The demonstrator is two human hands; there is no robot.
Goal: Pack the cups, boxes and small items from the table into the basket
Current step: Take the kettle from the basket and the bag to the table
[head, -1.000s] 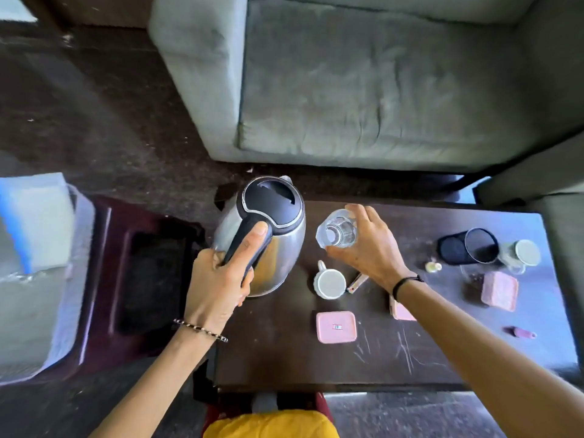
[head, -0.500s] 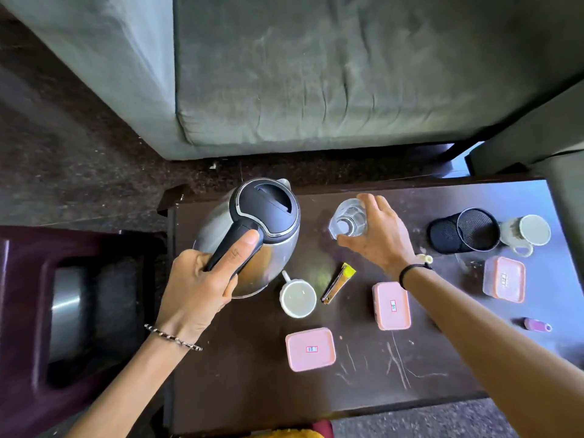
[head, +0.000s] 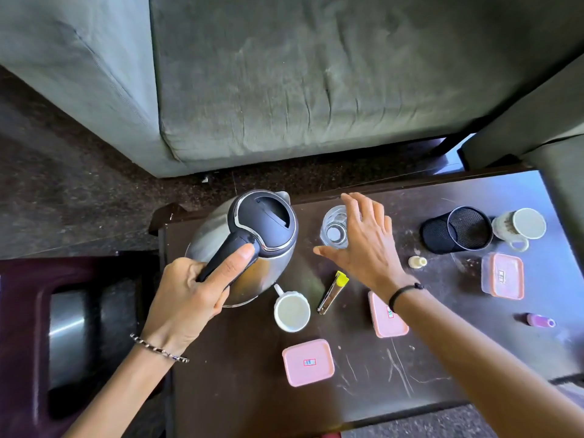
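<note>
At the table's (head: 240, 403) left edge our left hand (head: 189, 298) is wrapped around the black handle of the steel kettle (head: 252, 245), thumb along its top. Beside it stands a clear glass (head: 335, 227), upright; our right hand (head: 363, 245) hovers over it, fingers spread, gripping nothing. Nearer us sit a white mug (head: 292, 312), a yellow-tipped clipper (head: 331, 294) and pink lidded boxes (head: 308, 362), with bare scratched tabletop along the near edge. At far right a black mesh cup (head: 458, 229) lies tipped.

1. A dark scratched table (head: 363, 393) was seen.
2. A steel kettle (head: 252, 248) stood at its left end.
3. Right of the kettle were set a glass (head: 334, 230), a white cup (head: 291, 312), three pink boxes (head: 308, 362) and a mesh holder (head: 458, 229).
</note>
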